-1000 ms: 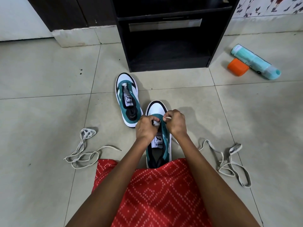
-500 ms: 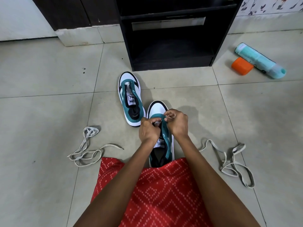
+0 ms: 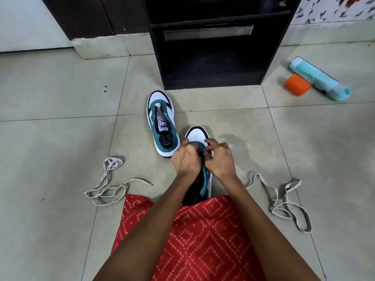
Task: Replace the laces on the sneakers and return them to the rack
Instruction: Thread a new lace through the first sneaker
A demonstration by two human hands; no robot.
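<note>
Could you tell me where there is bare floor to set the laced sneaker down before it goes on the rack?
Bare tiles lie left of the far sneaker, beyond the left lace, and between the rack and the right lace. It is crowded around the near sneaker, where the left hand and right hand work.

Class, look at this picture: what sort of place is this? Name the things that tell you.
Probably a room at home, near where shoes are kept: tiled floor, a dark shoe rack against the wall, and floral wallpaper.
</note>
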